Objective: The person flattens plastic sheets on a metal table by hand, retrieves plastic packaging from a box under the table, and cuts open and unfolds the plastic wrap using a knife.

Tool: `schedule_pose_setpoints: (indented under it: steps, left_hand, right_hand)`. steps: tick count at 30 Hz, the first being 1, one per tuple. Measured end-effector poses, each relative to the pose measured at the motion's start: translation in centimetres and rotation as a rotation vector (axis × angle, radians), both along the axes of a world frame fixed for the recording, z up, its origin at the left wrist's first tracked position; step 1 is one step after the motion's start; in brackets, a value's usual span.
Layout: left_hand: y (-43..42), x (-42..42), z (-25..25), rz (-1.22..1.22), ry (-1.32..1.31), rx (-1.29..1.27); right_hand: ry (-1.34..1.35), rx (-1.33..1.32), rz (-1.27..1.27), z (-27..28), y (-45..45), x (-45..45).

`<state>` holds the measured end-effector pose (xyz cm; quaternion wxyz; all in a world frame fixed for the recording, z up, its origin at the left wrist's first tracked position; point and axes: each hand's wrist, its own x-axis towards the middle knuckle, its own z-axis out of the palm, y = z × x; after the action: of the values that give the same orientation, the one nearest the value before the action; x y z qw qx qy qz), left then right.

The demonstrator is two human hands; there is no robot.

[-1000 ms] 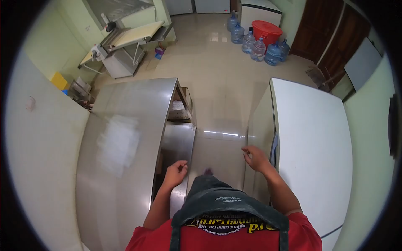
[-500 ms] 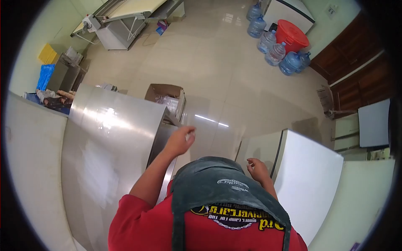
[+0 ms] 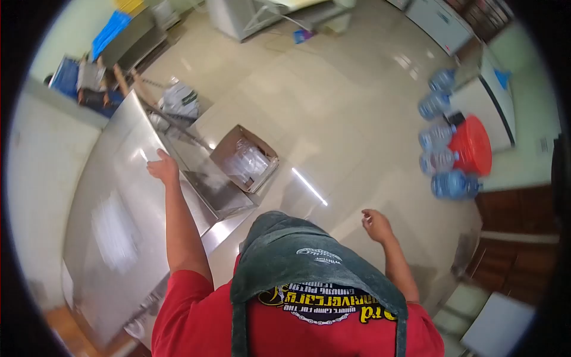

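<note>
My left hand (image 3: pixel 162 168) is over the near edge of a stainless steel table (image 3: pixel 134 196), its fingers apart and nothing seen in them. Whether it touches the metal I cannot tell. A whitish patch (image 3: pixel 113 232) shows on the tabletop. My right hand (image 3: pixel 376 226) hangs in the air over the tiled floor, fingers loosely bent and apart, holding nothing that I can see. Between my arms is the dark green apron (image 3: pixel 309 253) that I wear over a red shirt.
A cardboard box (image 3: pixel 262 178) with clear plastic inside stands on the floor beside the table. Farther right are several water jugs (image 3: pixel 455 184) and a red tub (image 3: pixel 476 146). A white bag (image 3: pixel 180 100) lies beyond the table. A white-topped surface (image 3: pixel 505 327) is at lower right.
My view has turned and moved forward, and the white cabinet on my right has left it. My left hand has moved left over the steel table; my right hand reaches farther out.
</note>
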<state>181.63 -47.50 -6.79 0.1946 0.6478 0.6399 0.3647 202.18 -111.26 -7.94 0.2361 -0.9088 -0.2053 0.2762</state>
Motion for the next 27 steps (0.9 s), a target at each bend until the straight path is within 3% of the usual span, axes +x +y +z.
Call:
schedule_pose_setpoints:
  steps: [3, 6, 8, 13, 18, 21, 25, 27]
  left_hand:
    - [2.2, -0.7, -3.8, 0.164, 0.155, -0.135]
    - [1.9, 0.0, -5.5, 0.232, 0.371, -0.264]
    - [1.4, 0.6, -5.8, 0.26, 0.444, -0.273]
    - [0.9, 1.8, -4.3, 0.314, 0.534, -0.359]
    - [2.4, 3.7, 0.0, 0.387, 0.499, -0.613]
    - [3.9, 4.6, -0.8, 0.472, 0.491, -0.405]
    - [5.5, 6.6, -2.9, 0.651, 0.367, -0.411]
    - [6.0, 7.3, -4.4, 0.698, 0.522, -0.375]
  right_hand:
    - [-0.124, -0.097, 0.224, 1.1, 4.7, 11.9]
    - [-0.262, -0.041, 0.295, 1.8, 12.8, 20.2]
    - [-0.277, 0.047, 0.212, 2.1, 18.0, 23.7]
    - [-0.144, 0.111, 0.346, -1.4, 30.1, 25.1]
    - [0.123, -0.015, 0.716, -2.7, 38.6, 26.9]
    - [0.154, -0.056, 0.814, -4.1, 44.7, 29.1]
    - [0.197, -0.107, 1.094, -5.5, 55.4, 31.3]
    - [0.206, -0.098, 1.228, -6.2, 61.2, 31.8]
